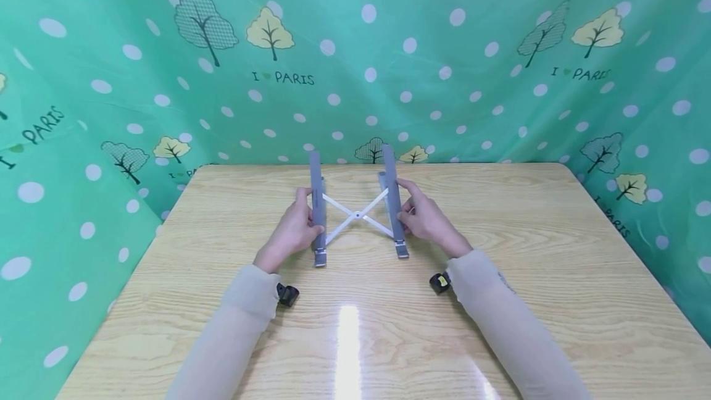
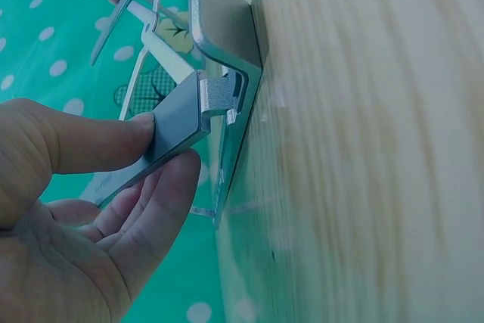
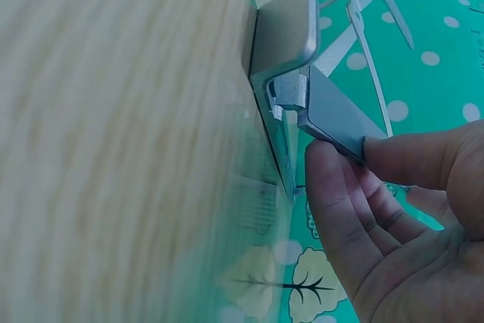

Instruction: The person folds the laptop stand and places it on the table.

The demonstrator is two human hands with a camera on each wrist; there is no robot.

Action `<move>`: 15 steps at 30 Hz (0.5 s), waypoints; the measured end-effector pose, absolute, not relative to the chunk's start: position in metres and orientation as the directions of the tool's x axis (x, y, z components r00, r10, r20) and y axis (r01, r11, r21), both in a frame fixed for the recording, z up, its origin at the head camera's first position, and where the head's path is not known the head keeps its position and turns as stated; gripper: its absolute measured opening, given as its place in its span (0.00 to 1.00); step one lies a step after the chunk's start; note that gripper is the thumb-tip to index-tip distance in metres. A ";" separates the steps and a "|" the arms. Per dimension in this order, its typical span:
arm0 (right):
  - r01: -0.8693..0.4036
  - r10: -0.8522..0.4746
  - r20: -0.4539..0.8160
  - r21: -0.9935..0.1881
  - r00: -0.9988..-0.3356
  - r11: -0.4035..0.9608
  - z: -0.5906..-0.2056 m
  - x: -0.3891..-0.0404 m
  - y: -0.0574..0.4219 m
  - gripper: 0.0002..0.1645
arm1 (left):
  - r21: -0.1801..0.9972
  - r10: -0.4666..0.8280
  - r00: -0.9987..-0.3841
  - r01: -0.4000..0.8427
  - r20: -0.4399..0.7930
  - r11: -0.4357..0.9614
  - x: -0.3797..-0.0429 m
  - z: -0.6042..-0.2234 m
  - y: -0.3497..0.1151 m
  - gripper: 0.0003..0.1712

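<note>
A grey folding laptop stand (image 1: 318, 202) is spread out on the wooden table, its two long side arms joined by a silver X-shaped brace (image 1: 358, 215). My left hand (image 1: 295, 225) grips the left arm from outside; in the left wrist view the thumb and fingers (image 2: 170, 194) pinch the flat bar near its hinge (image 2: 216, 94). On the other side my right hand (image 1: 426, 217) pinches the right arm between thumb and fingers, close to its hinge (image 3: 289, 90) in the right wrist view. Both upper bars tilt up from the base rails, whose lipped front ends rest at the table.
The light wooden table (image 1: 544, 252) reaches around the stand on all sides. Behind it hangs a green dotted cloth (image 1: 366, 48) printed with trees, also along both sides. A bright light reflection (image 1: 348, 350) lies on the tabletop in front.
</note>
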State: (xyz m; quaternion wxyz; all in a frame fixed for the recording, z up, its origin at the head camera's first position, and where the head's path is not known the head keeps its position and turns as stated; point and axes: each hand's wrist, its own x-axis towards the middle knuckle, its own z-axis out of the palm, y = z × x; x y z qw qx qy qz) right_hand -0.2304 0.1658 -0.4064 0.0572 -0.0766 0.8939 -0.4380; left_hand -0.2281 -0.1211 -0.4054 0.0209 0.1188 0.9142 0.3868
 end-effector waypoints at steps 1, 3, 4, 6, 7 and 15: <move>-0.086 -0.187 -0.036 -0.791 -0.982 0.605 -0.406 -0.230 0.167 0.47 | 0.713 0.232 -0.971 0.198 0.051 0.673 -0.228 -0.405 -0.120 0.50; -0.085 -0.185 -0.037 -0.789 -0.982 0.609 -0.407 -0.230 0.168 0.47 | 0.714 0.231 -0.972 0.193 0.044 0.673 -0.228 -0.405 -0.119 0.50; -0.085 -0.184 -0.037 -0.787 -0.982 0.611 -0.407 -0.230 0.169 0.47 | 0.713 0.230 -0.972 0.191 0.043 0.674 -0.228 -0.405 -0.118 0.50; -0.083 -0.181 -0.038 -0.785 -0.983 0.614 -0.407 -0.230 0.170 0.47 | 0.713 0.229 -0.973 0.187 0.039 0.676 -0.229 -0.405 -0.116 0.50; -0.080 -0.180 -0.040 -0.784 -0.983 0.615 -0.407 -0.229 0.171 0.47 | 0.713 0.229 -0.973 0.185 0.035 0.677 -0.229 -0.404 -0.116 0.50; -0.078 -0.177 -0.043 -0.780 -0.983 0.621 -0.406 -0.229 0.178 0.46 | 0.719 0.235 -0.971 0.195 0.045 0.667 -0.229 -0.405 -0.110 0.49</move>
